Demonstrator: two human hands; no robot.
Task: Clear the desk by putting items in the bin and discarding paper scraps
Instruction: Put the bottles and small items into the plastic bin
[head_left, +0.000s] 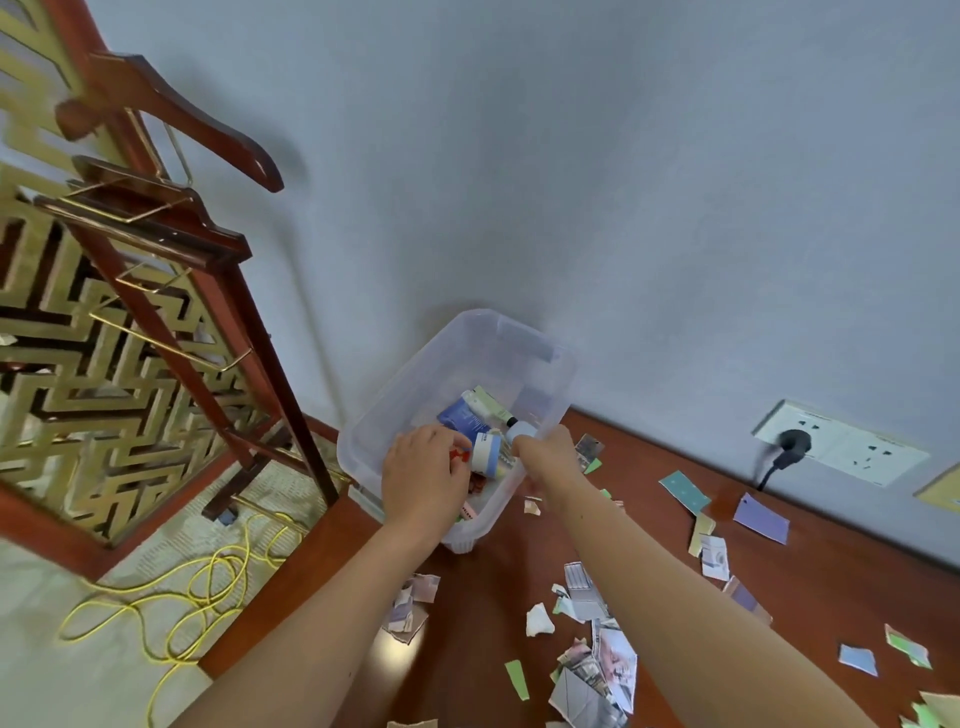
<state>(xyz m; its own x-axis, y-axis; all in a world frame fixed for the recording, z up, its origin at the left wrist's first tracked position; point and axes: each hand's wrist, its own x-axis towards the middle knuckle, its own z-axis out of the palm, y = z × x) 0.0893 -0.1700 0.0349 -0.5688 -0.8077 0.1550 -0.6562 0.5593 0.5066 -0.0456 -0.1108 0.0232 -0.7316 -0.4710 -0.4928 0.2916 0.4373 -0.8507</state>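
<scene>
1. While both hands are busy at the bin (467, 332), the job looks about half done. The bin sits on the far corner of the desk (467, 597), at 12 o'clock from the person and close to the wall.
2. The left hand (423, 470) reaches into the bin from its 7 o'clock side. Its fingers are curled and pinch a small red thing (460, 457). The red thing is over the inside of the bin, so I think it is about to go in.
3. The right hand (545, 449) is at the bin's 3 o'clock wall. It looks curled, but its fingers are hidden behind it. A small white bottle (522, 430) shows just past its tip. I cannot tell if the hand holds the bottle, holds the wall, or holds nothing.
4. Some things are already in the bin: a blue packet (460, 418), a pale green tube (493, 402) and a white tub (488, 454) with a blue band.
5. The paper scraps (584, 592) are not picked up yet. They lie all over the desk, from 3 o'clock round to 6 o'clock of the bin. A teal card (684, 491) and a purple card (761, 519) lie near the wall at about 4 o'clock.
6. I see only paper left on the desk, so throwing the scraps away looks like the big part still to do.
</scene>
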